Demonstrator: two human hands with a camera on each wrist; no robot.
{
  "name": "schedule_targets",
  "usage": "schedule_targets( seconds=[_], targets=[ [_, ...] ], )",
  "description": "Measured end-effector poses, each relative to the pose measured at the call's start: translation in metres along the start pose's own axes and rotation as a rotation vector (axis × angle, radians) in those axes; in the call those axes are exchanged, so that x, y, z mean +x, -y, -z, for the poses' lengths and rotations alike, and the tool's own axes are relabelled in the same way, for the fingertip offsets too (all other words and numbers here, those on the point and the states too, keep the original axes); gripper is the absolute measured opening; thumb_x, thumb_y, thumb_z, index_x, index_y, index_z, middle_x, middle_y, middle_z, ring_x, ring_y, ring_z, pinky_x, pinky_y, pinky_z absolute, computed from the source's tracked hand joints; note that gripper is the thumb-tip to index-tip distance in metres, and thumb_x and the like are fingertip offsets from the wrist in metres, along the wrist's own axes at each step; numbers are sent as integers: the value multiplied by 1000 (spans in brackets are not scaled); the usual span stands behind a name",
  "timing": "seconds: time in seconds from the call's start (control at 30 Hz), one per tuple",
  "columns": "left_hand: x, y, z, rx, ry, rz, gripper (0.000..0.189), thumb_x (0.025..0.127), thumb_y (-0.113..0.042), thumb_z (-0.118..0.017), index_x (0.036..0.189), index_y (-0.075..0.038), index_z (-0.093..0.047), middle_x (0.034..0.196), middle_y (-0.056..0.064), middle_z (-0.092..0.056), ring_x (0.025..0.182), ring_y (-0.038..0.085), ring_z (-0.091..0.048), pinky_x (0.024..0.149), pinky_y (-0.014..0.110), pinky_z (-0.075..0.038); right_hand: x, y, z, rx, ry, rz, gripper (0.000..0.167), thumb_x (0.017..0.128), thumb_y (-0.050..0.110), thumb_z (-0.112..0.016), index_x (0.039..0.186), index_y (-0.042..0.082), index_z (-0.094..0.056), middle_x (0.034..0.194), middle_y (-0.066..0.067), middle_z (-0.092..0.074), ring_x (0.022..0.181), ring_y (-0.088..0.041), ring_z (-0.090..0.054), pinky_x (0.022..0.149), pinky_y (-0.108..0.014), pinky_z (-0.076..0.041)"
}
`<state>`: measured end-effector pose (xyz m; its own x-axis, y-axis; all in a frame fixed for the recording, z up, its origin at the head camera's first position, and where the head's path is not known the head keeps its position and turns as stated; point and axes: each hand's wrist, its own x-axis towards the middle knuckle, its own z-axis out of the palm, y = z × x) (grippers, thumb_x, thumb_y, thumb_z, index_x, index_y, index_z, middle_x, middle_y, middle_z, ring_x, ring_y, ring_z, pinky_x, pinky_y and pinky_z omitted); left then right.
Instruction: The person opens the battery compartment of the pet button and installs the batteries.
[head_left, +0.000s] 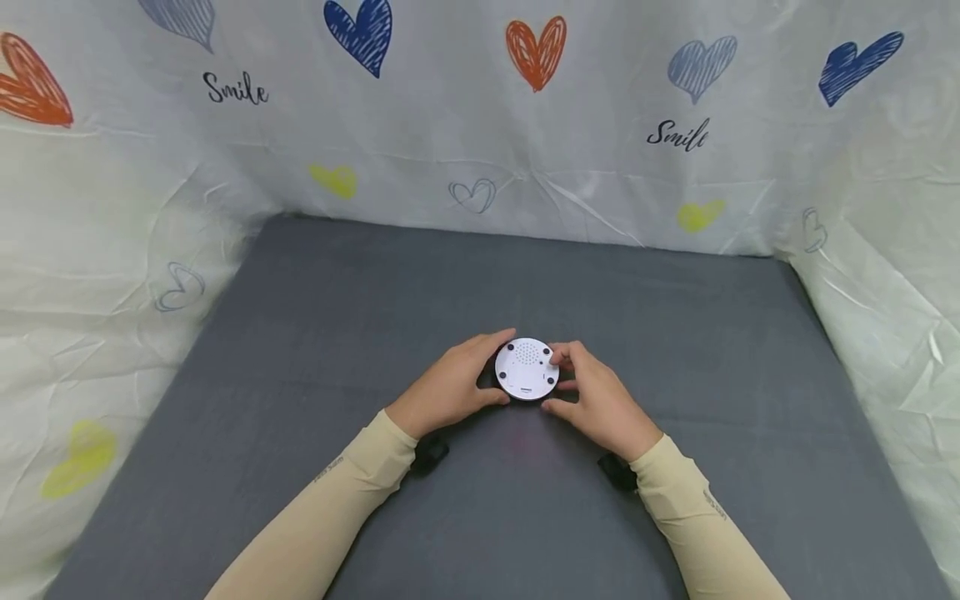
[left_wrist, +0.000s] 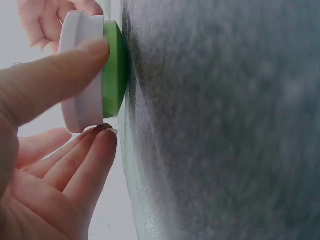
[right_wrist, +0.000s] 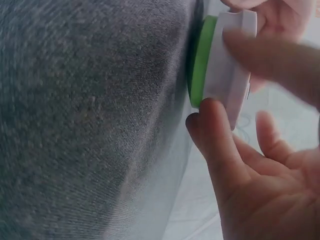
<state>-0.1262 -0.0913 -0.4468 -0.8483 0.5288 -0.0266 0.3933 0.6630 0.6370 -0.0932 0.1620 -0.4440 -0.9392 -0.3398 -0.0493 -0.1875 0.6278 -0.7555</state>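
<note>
A round white device [head_left: 526, 379] lies upside down near the middle of the grey cloth, its flat base facing up. The base has a cluster of small holes, several dark round spots and a small slot. Underneath, its green part [left_wrist: 115, 70] faces the cloth; whether it touches cannot be told. My left hand [head_left: 454, 379] holds the left rim, thumb on the near side and fingers on the far side. From the right, my right hand [head_left: 596, 400] holds the other rim between thumb and fingers, with one finger bent over the edge of the base.
The grey cloth-covered table [head_left: 360, 292] spreads around both hands. A white curtain [head_left: 427, 117] printed with hearts and "Smile" hangs behind it and along both sides. A dark wrist camera [head_left: 430, 455] sits under the left wrist, another dark camera [head_left: 617, 472] under the right.
</note>
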Motion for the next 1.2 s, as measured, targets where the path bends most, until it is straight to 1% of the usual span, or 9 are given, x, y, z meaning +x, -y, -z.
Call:
schedule_targets(
  seconds=[0.17,0.37,0.5,0.63,0.73,0.8,0.93,1.03,1.2],
  targets=[
    [-7,1,-2,-74,-22,10,88,93,-19,-88,167,-12,-41,166,9,-51,145,23,-60,115,38,-54,0,1,-3,19,-41,16,50,92,2,-85,128,11,-52,152,-11,-63,119,-28,-76,96,-35,-64],
    [-15,6,-1,-291,-21,62,92,90,-14,-90,167,-15,-41,166,6,-51,140,20,-65,109,31,-57,-2,3,-1,53,-19,24,49,94,5,-84,131,12,-52,143,-13,-69,117,-25,-77,98,-33,-63],
    [-18,7,2,-371,-27,79,93,89,-11,-91,167,-14,-42,164,9,-53,142,22,-64,109,30,-57,-1,4,2,82,6,6,48,97,9,-82,134,14,-52,138,-13,-73,116,-24,-77,98,-33,-63],
    [-18,6,4,-388,-26,92,90,91,-19,-90,167,-13,-42,160,11,-58,139,22,-66,107,32,-59,1,2,6,84,6,31,40,102,16,-78,134,14,-54,138,-12,-74,117,-24,-76,98,-37,-63],
    [-17,6,4,-376,-32,95,82,97,-33,-84,166,-13,-44,150,10,-66,131,19,-71,104,33,-61,2,-1,10,95,-15,41,31,107,24,-71,132,15,-56,135,-8,-76,113,-21,-76,93,-39,-63],
    [-16,6,4,-365,-34,90,75,100,-43,-78,163,-14,-49,140,7,-72,122,16,-75,99,33,-63,3,-3,12,106,-26,33,26,110,29,-66,131,17,-57,128,-4,-79,106,-18,-77,89,-38,-61],
    [-13,5,3,-334,-24,80,55,105,-53,-69,144,-15,-64,114,0,-80,95,12,-78,85,32,-64,5,-7,13,119,-25,-3,27,112,40,-61,127,18,-61,107,0,-83,93,-16,-77,84,-36,-59],
    [-11,3,3,-306,-18,95,44,107,-57,-61,129,-19,-67,96,-2,-79,77,14,-74,73,33,-60,8,-8,11,147,-16,-48,31,112,45,-59,122,17,-66,93,-1,-82,84,-17,-77,81,-36,-62],
    [-8,1,1,-255,-26,151,47,109,-66,-50,110,-23,-69,83,1,-73,65,17,-65,64,35,-53,13,-9,7,228,7,-134,36,113,46,-56,115,12,-69,83,-4,-79,75,-19,-78,72,-35,-64]
  ],
)
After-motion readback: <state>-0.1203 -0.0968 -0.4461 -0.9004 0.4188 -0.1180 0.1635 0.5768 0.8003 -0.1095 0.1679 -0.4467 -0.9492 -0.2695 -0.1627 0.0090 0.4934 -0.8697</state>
